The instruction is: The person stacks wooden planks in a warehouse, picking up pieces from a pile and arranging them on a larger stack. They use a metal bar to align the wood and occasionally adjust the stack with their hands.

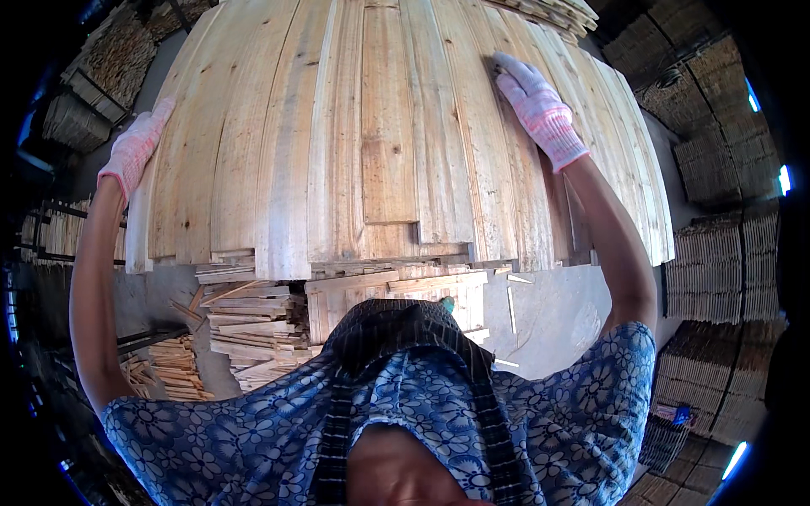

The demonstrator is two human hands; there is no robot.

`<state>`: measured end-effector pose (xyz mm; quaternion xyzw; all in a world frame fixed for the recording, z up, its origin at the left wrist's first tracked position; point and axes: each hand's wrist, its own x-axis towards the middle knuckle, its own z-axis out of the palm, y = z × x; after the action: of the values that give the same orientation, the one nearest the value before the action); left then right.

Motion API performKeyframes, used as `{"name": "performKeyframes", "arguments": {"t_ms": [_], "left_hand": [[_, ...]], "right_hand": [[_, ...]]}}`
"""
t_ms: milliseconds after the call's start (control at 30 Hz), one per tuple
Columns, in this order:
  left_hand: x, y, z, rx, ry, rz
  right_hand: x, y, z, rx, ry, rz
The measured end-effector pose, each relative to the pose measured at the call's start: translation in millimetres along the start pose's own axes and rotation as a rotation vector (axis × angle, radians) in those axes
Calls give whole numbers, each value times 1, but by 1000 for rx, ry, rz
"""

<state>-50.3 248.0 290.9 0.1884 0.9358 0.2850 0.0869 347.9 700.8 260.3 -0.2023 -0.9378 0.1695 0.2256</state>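
A broad layer of pale wooden boards [337, 143] lies in front of me, set side by side and running away from me. Their near ends are uneven. My left hand [137, 150], in a white and pink knit glove, rests along the outer left edge of the layer, fingers stretched out against the leftmost board. Its fingertips partly blend with the wood. On the right half of the boards lies my right hand [537, 108], gloved the same way, its fingers extended over the top faces. No board is seen wrapped in either hand.
Below the near ends, a pile of short wood pieces [257, 325] sits on the grey floor [561, 312], with thin offcuts [511, 308] scattered beside it. Tall stacks of boards [709, 270] line the right side. More wood bundles [118, 63] stand at the far left.
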Motion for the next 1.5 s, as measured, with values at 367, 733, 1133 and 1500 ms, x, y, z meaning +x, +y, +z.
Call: {"name": "performKeyframes", "arguments": {"t_ms": [367,733,1133,1500], "left_hand": [[-33,33,-6,356,75,-2],[-272,67,93,301,507,1068],[-249,87,138,381,787,1099],[-252,89,142,349,686,1071]], "right_hand": [[15,-16,13,-75,134,-56],[-178,-153,-37,-364,76,-397],[-182,-137,4,-470,325,-344],[-177,-148,-15,-354,38,-295]]}}
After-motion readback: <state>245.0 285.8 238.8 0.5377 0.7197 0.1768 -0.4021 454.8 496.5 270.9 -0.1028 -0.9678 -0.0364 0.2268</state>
